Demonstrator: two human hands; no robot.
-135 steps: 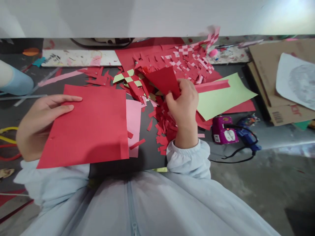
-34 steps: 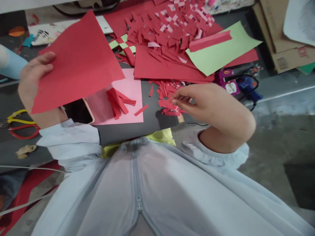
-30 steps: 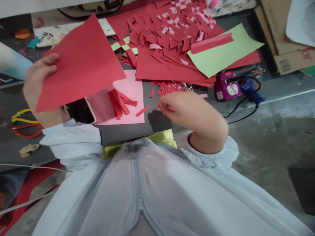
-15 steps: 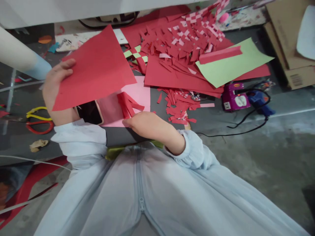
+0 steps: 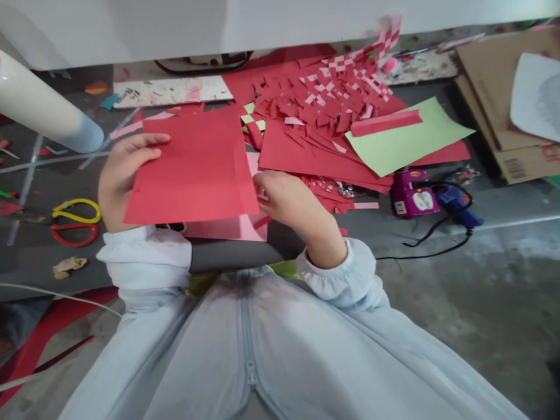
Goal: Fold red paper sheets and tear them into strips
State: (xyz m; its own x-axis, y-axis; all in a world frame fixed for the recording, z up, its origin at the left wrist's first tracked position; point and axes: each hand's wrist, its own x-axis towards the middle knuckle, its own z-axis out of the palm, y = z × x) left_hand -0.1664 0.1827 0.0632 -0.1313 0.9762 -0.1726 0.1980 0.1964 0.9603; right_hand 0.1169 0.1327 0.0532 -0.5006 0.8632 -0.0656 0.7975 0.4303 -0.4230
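Note:
My left hand (image 5: 126,169) grips the left edge of a red paper sheet (image 5: 196,169), thumb and a finger showing on top of it. At the sheet's right edge is my right hand (image 5: 286,198), its fingers curled together; red paper strips show just under them, and the fingertips are partly hidden. Beneath the red sheet a pink sheet (image 5: 231,228) lies on the dark table, with a dark phone (image 5: 177,226) mostly covered beside it. Behind and to the right, red and pink paper cuttings (image 5: 319,93) are heaped on more red paper.
Yellow-and-red-handled scissors (image 5: 75,224) lie at the left, near a white pole (image 5: 48,105). On the right are a light green sheet (image 5: 406,143), a purple box (image 5: 413,195), a blue glue gun (image 5: 459,204) with a black cord, and cardboard (image 5: 507,93).
The red sheet has turned squarer to me and come lower, covering more of the phone and pink sheet. My right hand has moved right and up to its right edge, with the strips.

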